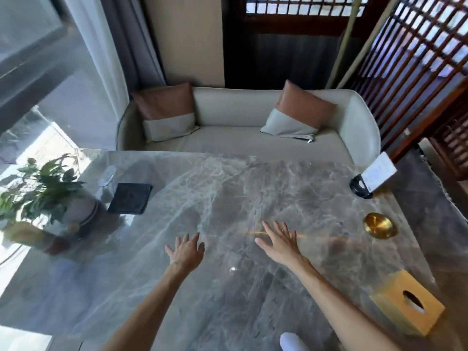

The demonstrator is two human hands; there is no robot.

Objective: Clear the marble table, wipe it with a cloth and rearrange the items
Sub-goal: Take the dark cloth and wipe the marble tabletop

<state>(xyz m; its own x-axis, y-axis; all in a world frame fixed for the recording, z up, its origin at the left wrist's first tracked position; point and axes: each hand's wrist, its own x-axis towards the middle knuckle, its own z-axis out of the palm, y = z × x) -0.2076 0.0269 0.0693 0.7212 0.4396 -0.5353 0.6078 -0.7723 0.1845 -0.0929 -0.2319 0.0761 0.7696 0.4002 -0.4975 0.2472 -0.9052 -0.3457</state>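
Observation:
The grey marble table (228, 193) fills the middle of the view. My left hand (186, 250) and my right hand (279, 241) hover over its centre, fingers spread, holding nothing. A dark folded cloth (130, 198) lies at the left, beside a potted plant (50, 196) and a clear glass (107, 176). At the right edge stand a black holder with a white card (372, 177), a round brass dish (379, 225) and a yellow tissue box (407, 301).
A pale sofa (228, 138) with two brown-and-grey cushions runs along the table's far side. A wooden lattice screen (417, 72) stands at the right, a window and curtain at the left. A white rounded object (292, 342) pokes in at the bottom edge.

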